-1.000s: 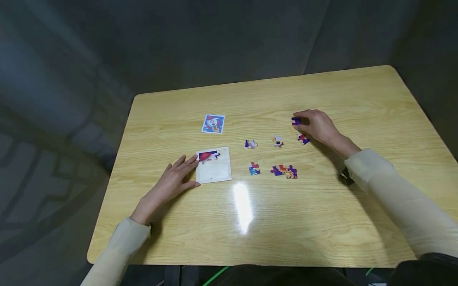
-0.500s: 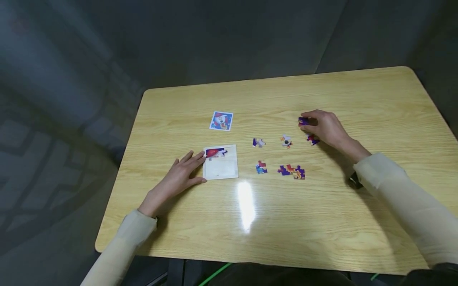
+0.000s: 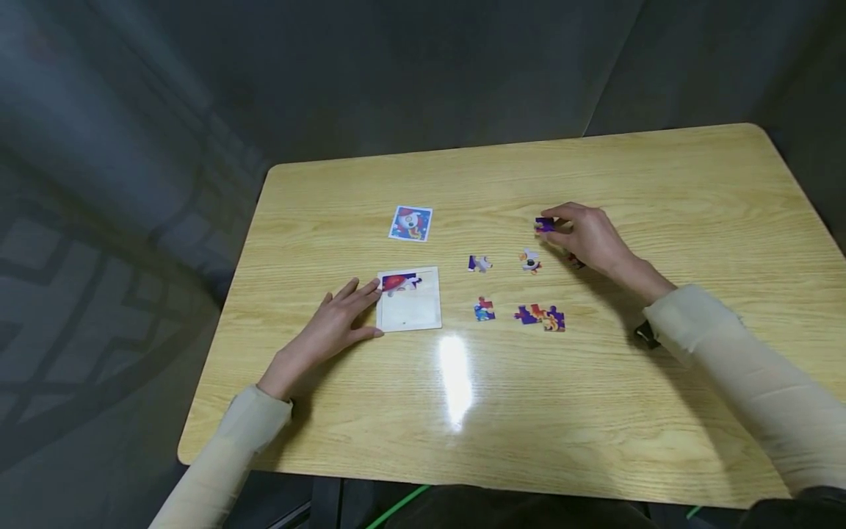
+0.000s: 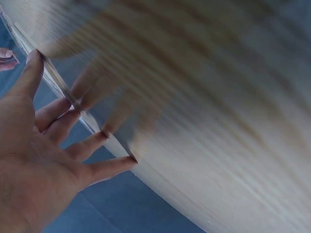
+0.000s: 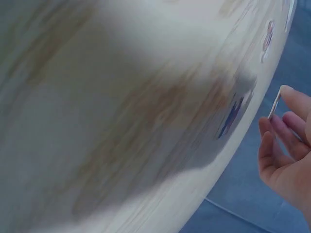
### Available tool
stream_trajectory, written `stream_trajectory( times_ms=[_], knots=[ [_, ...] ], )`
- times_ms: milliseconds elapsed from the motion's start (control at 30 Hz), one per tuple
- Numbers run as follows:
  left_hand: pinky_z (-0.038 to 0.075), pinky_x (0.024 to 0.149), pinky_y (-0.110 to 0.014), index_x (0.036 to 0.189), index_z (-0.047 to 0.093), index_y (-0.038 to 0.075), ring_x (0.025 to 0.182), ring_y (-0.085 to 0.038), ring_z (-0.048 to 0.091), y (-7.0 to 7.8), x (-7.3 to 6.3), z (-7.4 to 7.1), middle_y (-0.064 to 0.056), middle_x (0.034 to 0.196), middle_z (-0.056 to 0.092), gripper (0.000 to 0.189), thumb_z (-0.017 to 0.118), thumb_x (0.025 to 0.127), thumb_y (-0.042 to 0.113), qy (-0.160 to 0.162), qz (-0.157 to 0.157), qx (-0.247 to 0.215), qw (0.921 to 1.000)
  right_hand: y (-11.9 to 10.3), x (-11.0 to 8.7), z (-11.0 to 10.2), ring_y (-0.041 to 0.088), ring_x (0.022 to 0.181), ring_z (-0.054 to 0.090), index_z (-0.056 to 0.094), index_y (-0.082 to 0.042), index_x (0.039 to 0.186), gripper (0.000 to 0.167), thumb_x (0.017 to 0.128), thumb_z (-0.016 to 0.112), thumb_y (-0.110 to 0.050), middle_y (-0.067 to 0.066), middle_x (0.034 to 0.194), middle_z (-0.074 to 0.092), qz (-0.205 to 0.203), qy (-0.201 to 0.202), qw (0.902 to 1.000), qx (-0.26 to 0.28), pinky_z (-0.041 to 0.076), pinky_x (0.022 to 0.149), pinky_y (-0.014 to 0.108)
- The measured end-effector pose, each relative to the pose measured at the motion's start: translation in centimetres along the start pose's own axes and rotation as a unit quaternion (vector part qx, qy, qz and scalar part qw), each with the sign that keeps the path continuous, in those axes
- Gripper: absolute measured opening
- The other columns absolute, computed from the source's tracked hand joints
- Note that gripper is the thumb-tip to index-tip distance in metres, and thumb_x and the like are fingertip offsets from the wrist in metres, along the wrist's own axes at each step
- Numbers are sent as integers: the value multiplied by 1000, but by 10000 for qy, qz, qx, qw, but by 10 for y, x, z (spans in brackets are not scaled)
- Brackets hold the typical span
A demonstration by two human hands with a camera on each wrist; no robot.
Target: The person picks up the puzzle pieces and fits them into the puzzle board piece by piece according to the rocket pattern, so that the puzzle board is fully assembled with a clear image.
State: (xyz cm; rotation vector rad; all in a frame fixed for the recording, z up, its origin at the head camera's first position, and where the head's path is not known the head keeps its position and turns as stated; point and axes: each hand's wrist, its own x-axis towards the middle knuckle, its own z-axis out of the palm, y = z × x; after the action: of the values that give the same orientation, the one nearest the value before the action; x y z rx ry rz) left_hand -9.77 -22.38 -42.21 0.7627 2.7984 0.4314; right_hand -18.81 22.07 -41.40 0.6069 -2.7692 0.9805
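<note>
My right hand [image 3: 593, 239] pinches a purple jigsaw piece [image 3: 544, 225] between thumb and fingers. In the right wrist view the held piece [image 5: 275, 104] shows as a thin edge above the tabletop. Another jigsaw piece [image 3: 576, 261] lies under that hand, mostly hidden by it. With fingers spread, my left hand [image 3: 328, 323] rests against the left edge of a white puzzle tray [image 3: 413, 314]. Joined pieces with a red and purple picture [image 3: 399, 282] sit in the tray's upper left. In the left wrist view the left fingertips [image 4: 133, 158] touch the tabletop by the tray's edge.
Beyond the tray lies a square picture card [image 3: 410, 223]. Loose jigsaw pieces are a white-and-purple one [image 3: 479, 264], a white-faced one [image 3: 530, 261] and a blue-and-red one [image 3: 485, 309]. A purple-and-orange cluster [image 3: 540, 317] lies nearer on the wooden table [image 3: 529, 426].
My right hand has shifted left with the pinched jigsaw piece, now partly covering the piece below it. My left hand stays at the tray. The head view has turned slightly.
</note>
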Motion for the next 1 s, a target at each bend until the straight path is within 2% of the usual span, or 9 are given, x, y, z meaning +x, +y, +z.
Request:
stream_trajectory(
  times_ms=[700,1000],
  knots=[
    [21,102,-72,146,42,10,144,-35,20,3,1,-1,-4,156,30,74,68,87,45,-21,-102,-15,9999,-36,15,27,30,93,64,66,4,116,35,84,74,-6,19,111,66,-290,-190,9981,507,55,76,44],
    [20,103,-71,146,43,11,144,-35,20,4,4,0,-2,156,29,73,67,87,46,-44,-88,-43,9999,-54,18,39,29,99,62,66,2,116,35,85,74,-10,18,113,66,-278,-430,9968,620,52,84,45]
  ],
)
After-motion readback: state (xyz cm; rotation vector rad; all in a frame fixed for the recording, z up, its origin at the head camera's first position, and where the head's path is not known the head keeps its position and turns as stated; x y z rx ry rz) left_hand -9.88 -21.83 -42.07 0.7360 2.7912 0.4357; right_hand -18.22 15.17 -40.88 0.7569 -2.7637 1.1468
